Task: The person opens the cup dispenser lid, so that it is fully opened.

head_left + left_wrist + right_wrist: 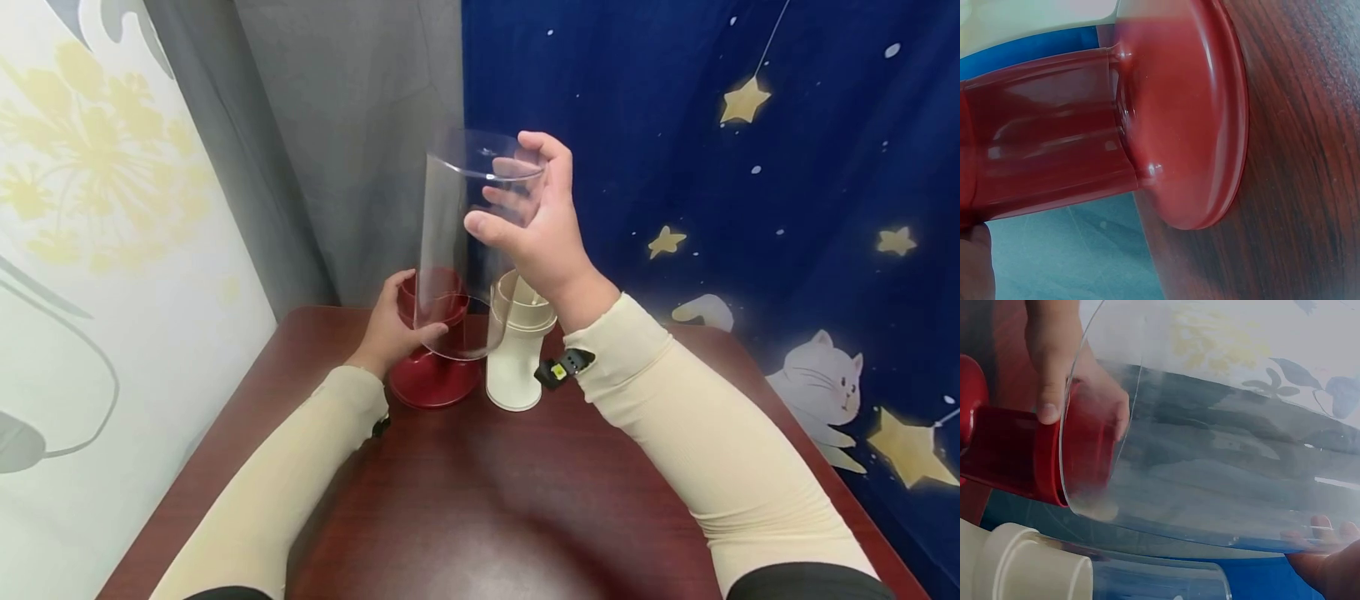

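My right hand [543, 217] grips a wide clear cylinder [446, 225] near its upper end, thumb on the near side and fingers round the far side. The cylinder is upright with a slight tilt, and its lower rim overlaps the red stand [431, 385] in the head view. My left hand [393, 325] holds that stand by its cup-shaped top, the thumb across the front. In the left wrist view the red stem [1054, 131] widens into a round base on the table. Beside it stands a cream stand [513, 371] of similar shape.
A narrower clear tube [1166, 578] extends from the cream stand's top in the right wrist view. Both stands are near the far edge of the dark red wooden table [450, 500]. A grey curtain [360, 100] and a blue star-patterned curtain [637, 125] hang behind.
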A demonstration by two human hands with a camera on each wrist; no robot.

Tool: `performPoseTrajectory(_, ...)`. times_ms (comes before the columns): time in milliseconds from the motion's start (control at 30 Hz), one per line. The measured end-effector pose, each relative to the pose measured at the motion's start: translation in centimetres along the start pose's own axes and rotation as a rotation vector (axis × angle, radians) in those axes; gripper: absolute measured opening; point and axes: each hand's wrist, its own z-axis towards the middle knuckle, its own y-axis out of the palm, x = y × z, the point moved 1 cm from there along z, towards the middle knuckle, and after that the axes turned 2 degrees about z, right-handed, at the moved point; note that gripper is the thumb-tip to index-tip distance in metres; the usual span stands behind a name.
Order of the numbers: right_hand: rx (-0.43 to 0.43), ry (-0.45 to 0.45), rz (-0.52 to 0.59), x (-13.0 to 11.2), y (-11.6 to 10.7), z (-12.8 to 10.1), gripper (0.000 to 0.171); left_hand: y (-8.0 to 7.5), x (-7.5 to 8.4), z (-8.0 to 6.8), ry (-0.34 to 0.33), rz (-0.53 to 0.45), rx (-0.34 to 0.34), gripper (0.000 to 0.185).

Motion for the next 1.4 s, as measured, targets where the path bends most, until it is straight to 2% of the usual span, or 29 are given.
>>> performPoseTrajectory(333, -0.011, 0.058, -0.020, 0.6, -0.9, -2.3, 0.128, 0.2, 0.2, -0.4, -0.032, -0.072, -0.014, 0.104)
performPoseTrajectory(500, -0.014, 0.078, -0.038, 0.8, -1.3, -3.2, 0.134, 0.2, 0.0, -0.3, -0.004, -0.076, -0.004, 0.102)
performPoseTrajectory(633, -0.023, 0.088, -0.051, 0.9, -1.8, -4.0, 0.133, 0.2, -0.1, -0.3, 0.019, -0.054, 0.003, 0.100)
performPoseTrajectory(933, -0.016, 0.086, -0.055, 1.3, -3.3, -5.6, 0.128, 0.3, -0.1, -0.3, 0.023, -0.037, 0.019, 0.099)
performPoseTrajectory(1167, -0.009, 0.077, -0.015, 2.0, -4.4, -7.2, 0.120, 0.6, -0.3, -0.1, 0.049, -0.051, 0.018, 0.100)
performPoseTrajectory(1400, -0.008, 0.081, 0.021, 2.9, -5.6, -8.6, 0.117, 0.4, -0.2, -0.3, 0.049, -0.051, 0.024, 0.099)
